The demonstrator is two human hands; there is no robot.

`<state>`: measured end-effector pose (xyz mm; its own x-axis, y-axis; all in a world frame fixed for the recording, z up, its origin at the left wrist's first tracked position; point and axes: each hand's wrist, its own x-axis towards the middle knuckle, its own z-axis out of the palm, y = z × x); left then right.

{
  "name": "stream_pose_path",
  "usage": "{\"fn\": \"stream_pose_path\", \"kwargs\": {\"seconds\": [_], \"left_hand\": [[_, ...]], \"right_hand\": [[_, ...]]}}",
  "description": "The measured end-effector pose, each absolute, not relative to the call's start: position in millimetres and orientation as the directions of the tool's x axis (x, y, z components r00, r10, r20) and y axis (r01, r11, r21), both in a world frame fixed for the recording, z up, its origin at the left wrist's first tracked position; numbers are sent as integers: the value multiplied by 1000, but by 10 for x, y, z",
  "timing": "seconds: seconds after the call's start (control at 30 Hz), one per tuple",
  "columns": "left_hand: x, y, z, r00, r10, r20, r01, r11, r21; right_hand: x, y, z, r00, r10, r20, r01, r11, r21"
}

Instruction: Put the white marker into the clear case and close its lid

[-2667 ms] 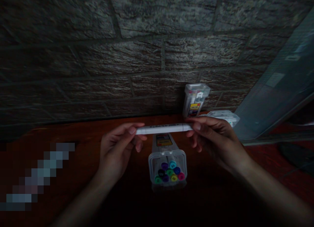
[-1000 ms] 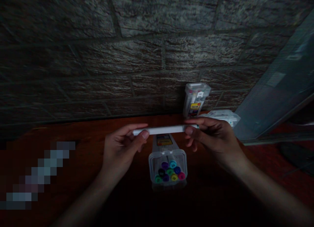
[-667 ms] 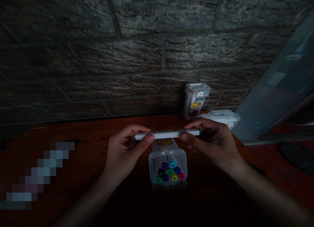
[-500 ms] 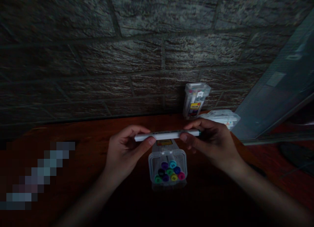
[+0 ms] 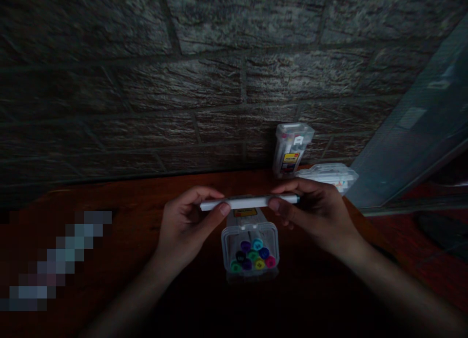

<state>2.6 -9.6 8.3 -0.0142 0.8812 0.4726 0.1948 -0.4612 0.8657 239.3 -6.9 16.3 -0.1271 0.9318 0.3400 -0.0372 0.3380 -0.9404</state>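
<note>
A white marker (image 5: 250, 202) lies level between my two hands, above the table. My left hand (image 5: 188, 221) pinches its left end between thumb and fingers. Near the other end, where a bit of dark green shows at the tip, my right hand (image 5: 316, 211) grips it the same way. Just below and behind the marker, a clear plastic case (image 5: 224, 245) lies with its open end toward me. Several markers (image 5: 252, 255) sit inside it, their round ends purple, light blue, black, green, blue, yellow and pink. A yellow label on the case is partly covered by the held marker.
Against the stone-patterned wall (image 5: 204, 84) stands another clear marker case (image 5: 292, 150). Beside it, behind my right hand, lies a further clear plastic case (image 5: 331, 174). All rest on a reddish-brown wooden table (image 5: 120, 194). At left, a patch is pixelated; a grey panel rises at right.
The marker has turned slightly about its length, so the dark print on its upper side shows less. Both hands stay in nearly the same place.
</note>
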Motion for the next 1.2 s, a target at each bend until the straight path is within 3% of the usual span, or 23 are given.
{"fn": "stream_pose_path", "kwargs": {"seconds": [0.33,1.2], "left_hand": [[-53,-69,-64,-1,938,347,63,-346,936],[-48,-46,32,-12,949,315,-346,-300,889]], "right_hand": [[2435,-65,152,-131,960,246,-114,232,-966],[2464,-61,227,-154,970,191,-364,124,-923]]}}
